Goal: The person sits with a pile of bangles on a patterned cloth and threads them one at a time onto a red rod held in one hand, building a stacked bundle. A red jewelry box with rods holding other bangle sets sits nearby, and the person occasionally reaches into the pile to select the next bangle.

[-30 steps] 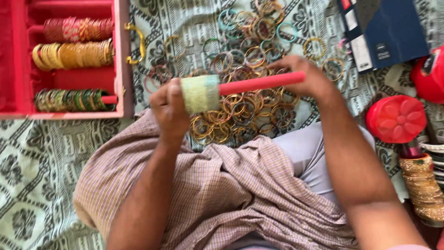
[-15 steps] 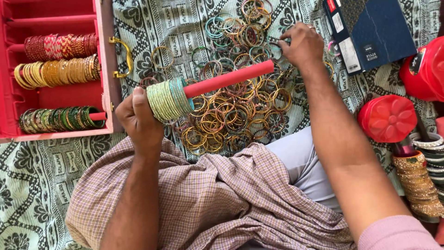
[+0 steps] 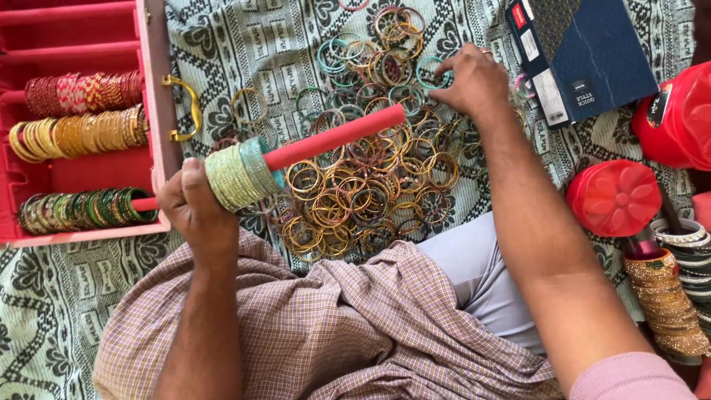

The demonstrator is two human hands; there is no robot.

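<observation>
Currently:
1. Left hand (image 3: pixel 194 207) is fisted around the near end of the red rod (image 3: pixel 337 136), fingers pressed together, thumb up against the stack of light green bangles (image 3: pixel 241 172) threaded on it.
2. Versus half a second ago, rod and left hand sit lower and further left; rod's far end still points up-right over the loose bangle pile (image 3: pixel 370 185) on the patterned cloth (image 3: pixel 244 44).
3. Right hand (image 3: pixel 470 80) has stayed at the pile's far edge, fingertips pinching a teal bangle (image 3: pixel 430 72).
4. Red case (image 3: pixel 81 133) at left holds three filled bangle rows, shifted slightly left in view.
5. Blue box (image 3: pixel 592 52) and red round lid (image 3: pixel 615 196) lie at right.
</observation>
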